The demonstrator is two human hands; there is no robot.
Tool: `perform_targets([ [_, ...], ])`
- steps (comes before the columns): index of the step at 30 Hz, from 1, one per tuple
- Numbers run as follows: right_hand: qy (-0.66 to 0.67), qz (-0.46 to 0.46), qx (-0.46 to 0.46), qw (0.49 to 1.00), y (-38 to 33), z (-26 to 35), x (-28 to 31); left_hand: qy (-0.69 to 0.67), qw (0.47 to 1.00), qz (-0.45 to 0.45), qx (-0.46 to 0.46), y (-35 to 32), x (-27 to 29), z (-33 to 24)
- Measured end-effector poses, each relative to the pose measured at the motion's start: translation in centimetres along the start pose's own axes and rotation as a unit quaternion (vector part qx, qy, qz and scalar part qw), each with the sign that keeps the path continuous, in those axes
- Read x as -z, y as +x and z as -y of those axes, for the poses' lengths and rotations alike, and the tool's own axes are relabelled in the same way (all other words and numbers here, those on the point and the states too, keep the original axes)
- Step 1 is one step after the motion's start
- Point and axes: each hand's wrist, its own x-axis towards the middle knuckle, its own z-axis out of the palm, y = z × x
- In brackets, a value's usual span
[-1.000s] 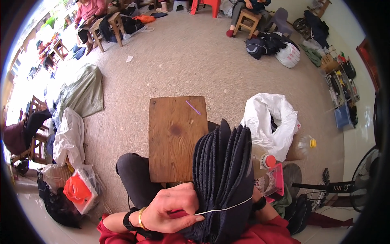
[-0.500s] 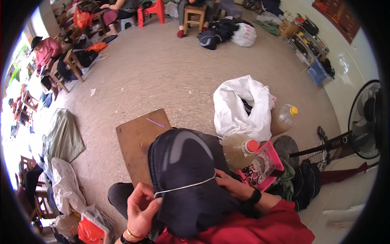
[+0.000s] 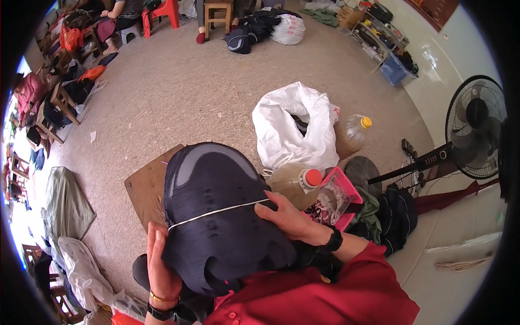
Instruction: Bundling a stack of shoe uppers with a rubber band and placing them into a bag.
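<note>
On my lap lies a thick stack of dark navy fabric pieces (image 3: 216, 189), with a grey curved band on its rounded far end and cut-out notches at the near end. A thin white elastic cord (image 3: 219, 213) runs across its top from side to side. My left hand (image 3: 162, 265) presses along the stack's left edge, fingers straight and together by the cord's end. Gripping the right edge, my right hand (image 3: 295, 219) has its thumb on top beside the cord and its other fingers partly hidden. The stack's underside cannot be seen.
A brown board (image 3: 142, 184) lies beyond the stack. To the right stand a white sack (image 3: 271, 124), a red-capped bottle (image 3: 290, 181), a yellow-capped bottle (image 3: 355, 132), a pink basket (image 3: 346, 181) and a fan (image 3: 474, 127). Another person (image 3: 30, 97) sits at far left.
My left hand has let go of its pinch on the cord and lies along the stack's side. My right thumb has come onto the top. The stack's top faces me more, and the view has shifted right.
</note>
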Motion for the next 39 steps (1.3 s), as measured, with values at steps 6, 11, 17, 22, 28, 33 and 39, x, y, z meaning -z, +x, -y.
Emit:
perform_targets([
  [6, -0.195, -0.011, 0.062, 0.979, -0.2, 1.2, -0.1, 0.071, 0.996, -0.008, 0.056, 0.4, -1.3, 0.2],
  [11, -0.166, -0.022, 0.054, 0.984, -2.5, 2.6, 1.5, 0.148, 0.988, 0.035, -0.011, 1.9, -0.8, 0.8],
  [17, -0.034, -0.101, 0.022, 0.994, -7.5, 4.8, 5.7, 0.158, 0.977, 0.133, -0.045, 3.3, -7.5, 1.7],
  [22, 0.136, -0.135, 0.018, 0.981, -13.1, 0.6, 9.0, 0.228, 0.949, 0.215, -0.028, 2.6, -12.9, 4.8],
  [28, 0.398, -0.116, -0.012, 0.910, -16.6, -7.2, 11.5, 0.332, 0.907, 0.256, 0.038, 2.3, -17.2, 8.7],
  [33, 0.463, -0.068, 0.031, 0.883, -17.0, -9.0, 14.4, 0.312, 0.914, 0.247, 0.084, 2.9, -19.7, 10.8],
  [39, 0.429, -0.108, 0.041, 0.896, -18.3, -9.2, 17.6, 0.360, 0.878, 0.305, 0.077, 3.7, -21.6, 12.3],
])
